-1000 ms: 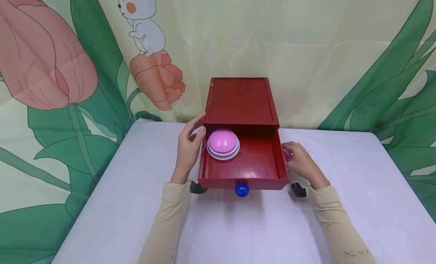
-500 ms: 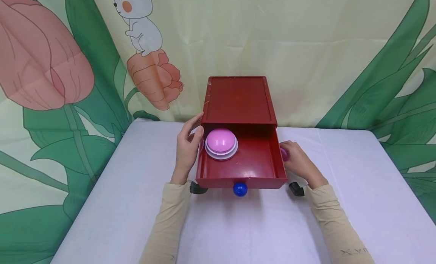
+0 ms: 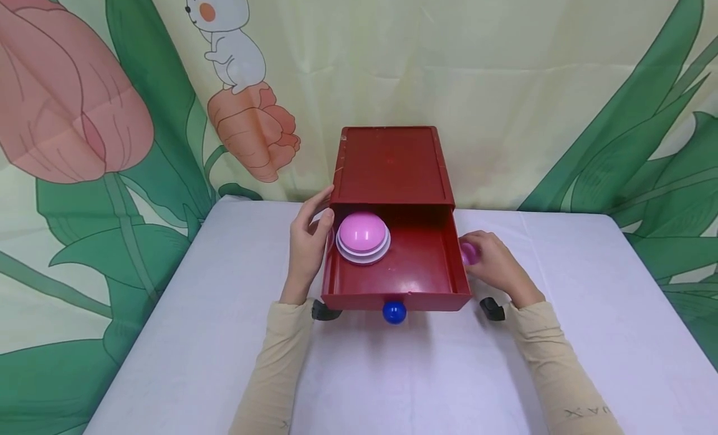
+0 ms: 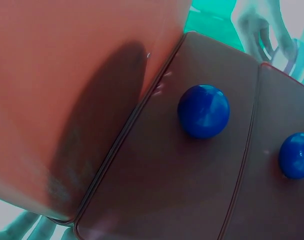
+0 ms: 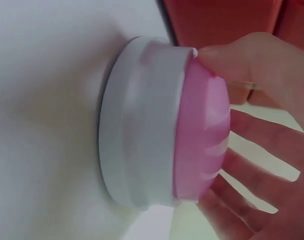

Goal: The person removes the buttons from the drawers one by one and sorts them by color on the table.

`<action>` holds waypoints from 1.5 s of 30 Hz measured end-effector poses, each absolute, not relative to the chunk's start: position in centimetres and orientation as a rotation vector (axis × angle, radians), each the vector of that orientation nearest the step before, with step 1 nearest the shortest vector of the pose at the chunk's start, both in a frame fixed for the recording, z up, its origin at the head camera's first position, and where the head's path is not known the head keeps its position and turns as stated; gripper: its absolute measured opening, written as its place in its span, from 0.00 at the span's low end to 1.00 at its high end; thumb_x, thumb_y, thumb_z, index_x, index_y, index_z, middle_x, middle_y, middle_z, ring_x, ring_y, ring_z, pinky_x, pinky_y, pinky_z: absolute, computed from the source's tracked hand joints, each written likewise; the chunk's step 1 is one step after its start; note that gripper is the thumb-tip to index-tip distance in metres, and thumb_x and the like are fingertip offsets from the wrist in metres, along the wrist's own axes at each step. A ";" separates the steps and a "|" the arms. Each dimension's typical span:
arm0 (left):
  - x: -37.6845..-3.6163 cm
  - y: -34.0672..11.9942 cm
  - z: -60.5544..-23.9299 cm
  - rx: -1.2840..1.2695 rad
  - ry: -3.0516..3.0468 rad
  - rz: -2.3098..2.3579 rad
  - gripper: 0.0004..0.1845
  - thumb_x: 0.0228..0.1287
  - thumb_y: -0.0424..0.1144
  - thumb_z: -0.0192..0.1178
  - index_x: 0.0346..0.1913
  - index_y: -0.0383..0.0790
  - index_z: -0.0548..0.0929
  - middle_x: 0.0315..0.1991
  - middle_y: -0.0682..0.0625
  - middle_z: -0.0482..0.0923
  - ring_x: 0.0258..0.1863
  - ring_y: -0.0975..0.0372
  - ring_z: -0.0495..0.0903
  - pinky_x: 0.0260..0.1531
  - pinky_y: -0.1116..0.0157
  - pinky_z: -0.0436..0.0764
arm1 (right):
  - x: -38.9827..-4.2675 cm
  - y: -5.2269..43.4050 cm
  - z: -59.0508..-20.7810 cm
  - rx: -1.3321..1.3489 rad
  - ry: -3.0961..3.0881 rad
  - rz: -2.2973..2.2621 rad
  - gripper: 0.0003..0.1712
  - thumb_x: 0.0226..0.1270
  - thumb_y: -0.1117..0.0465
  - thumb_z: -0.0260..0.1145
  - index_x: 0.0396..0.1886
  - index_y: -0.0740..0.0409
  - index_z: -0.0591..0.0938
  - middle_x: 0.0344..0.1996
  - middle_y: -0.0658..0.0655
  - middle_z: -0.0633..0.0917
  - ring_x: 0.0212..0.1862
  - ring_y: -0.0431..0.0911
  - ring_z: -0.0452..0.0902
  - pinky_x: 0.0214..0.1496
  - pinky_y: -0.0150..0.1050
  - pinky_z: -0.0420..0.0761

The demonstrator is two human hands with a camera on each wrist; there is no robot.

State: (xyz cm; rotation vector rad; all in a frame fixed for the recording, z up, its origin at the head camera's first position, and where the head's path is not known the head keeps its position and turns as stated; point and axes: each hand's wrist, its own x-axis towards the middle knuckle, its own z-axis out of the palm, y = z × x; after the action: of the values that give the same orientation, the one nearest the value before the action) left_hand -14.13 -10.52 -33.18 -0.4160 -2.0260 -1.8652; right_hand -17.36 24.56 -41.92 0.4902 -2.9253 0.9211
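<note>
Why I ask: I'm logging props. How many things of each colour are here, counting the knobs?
Pink domes: 2
Blue knobs: 2
Red drawer box: 1
Total: 5

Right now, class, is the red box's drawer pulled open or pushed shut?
Open. The drawer juts forward from the red box, exposing a pink dome button inside; its blue knob faces the person.

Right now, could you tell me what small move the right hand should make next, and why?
Probably lift the pink-domed button over the drawer wall: the right hand grips it on the table outside, and bare floor lies beside the matching button.
</note>
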 end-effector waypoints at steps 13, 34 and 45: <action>-14.8 -10.5 -34.3 -0.415 -2.015 -1.882 0.24 0.72 0.29 0.51 0.69 0.31 0.71 0.64 0.36 0.73 0.62 0.52 0.73 0.59 0.54 0.76 | -18.0 26.2 -41.7 0.457 -2.907 0.942 0.29 0.49 0.66 0.77 0.54 0.69 0.81 0.53 0.72 0.79 0.55 0.66 0.72 0.48 0.63 0.82; -16.2 -11.1 -36.6 -0.476 -1.957 -1.852 0.23 0.73 0.40 0.53 0.69 0.44 0.74 0.63 0.48 0.76 0.61 0.59 0.74 0.57 0.62 0.78 | -19.5 27.1 -41.7 0.435 -2.942 0.962 0.27 0.54 0.64 0.76 0.53 0.71 0.81 0.52 0.72 0.80 0.54 0.66 0.73 0.50 0.62 0.82; -16.3 -11.2 -36.5 -0.479 -1.965 -1.854 0.23 0.73 0.37 0.53 0.69 0.44 0.74 0.63 0.47 0.76 0.61 0.59 0.74 0.57 0.60 0.78 | -20.0 27.2 -40.9 0.476 -3.008 0.975 0.28 0.58 0.60 0.75 0.55 0.71 0.79 0.52 0.72 0.79 0.55 0.65 0.73 0.52 0.60 0.81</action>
State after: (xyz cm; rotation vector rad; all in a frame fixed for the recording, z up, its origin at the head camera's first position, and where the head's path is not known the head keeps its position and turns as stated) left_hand -16.32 -11.16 -36.55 -0.4790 -1.9651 -1.8538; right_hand -19.95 27.22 -40.91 0.4756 -3.0081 0.9752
